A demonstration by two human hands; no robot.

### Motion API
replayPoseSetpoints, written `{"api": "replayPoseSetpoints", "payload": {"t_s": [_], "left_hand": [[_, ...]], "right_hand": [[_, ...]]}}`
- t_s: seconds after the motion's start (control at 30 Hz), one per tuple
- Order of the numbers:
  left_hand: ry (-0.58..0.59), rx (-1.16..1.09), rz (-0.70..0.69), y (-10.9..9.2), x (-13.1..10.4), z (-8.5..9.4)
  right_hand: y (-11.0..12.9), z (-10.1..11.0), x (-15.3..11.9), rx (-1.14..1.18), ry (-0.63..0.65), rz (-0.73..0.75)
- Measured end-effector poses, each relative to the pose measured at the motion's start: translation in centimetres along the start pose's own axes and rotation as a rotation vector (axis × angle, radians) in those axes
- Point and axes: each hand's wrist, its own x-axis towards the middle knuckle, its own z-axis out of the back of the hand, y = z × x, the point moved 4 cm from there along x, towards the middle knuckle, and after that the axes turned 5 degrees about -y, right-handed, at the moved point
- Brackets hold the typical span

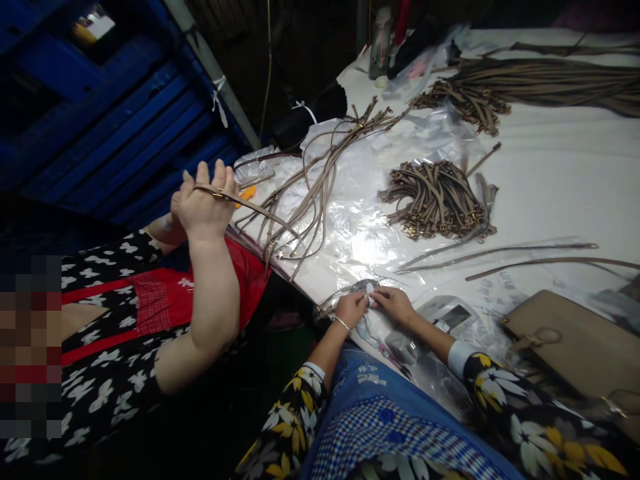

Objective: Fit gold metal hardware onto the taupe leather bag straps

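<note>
Close together at the table's near edge, my left hand and my right hand meet with fingertips pinched. Between them is a small white piece, too small to name. A clear plastic bag with something dark in it lies just beyond my fingers. Right of my hands stands a grey-white device with a dark panel, under clear plastic. A heap of short brown straps with gold-coloured buckles lies farther up the table.
At left, a co-worker's raised hand holds a brown strap. Long loose straps spread across the table's left side. A tan handbag lies at right. More straps and a clear bottle are at the back.
</note>
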Motion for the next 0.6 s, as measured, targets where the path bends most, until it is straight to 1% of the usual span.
{"api": "replayPoseSetpoints", "payload": {"t_s": [0.27, 0.47, 0.6], "left_hand": [[-0.07, -0.246, 0.084, 1.8, 0.7, -1.2], [-0.121, -0.346, 0.123, 2.0, 0.8, -1.4], [-0.13, -0.394, 0.129, 2.1, 0.8, -1.4]], "right_hand": [[-0.3, 0.1, 0.3, -0.129, 0.029, -0.044], [-0.9, -0.4, 0.4, -0.193, 0.078, -0.098], [-1.5, -0.6, 0.6, -0.227, 0.095, -0.148]]}}
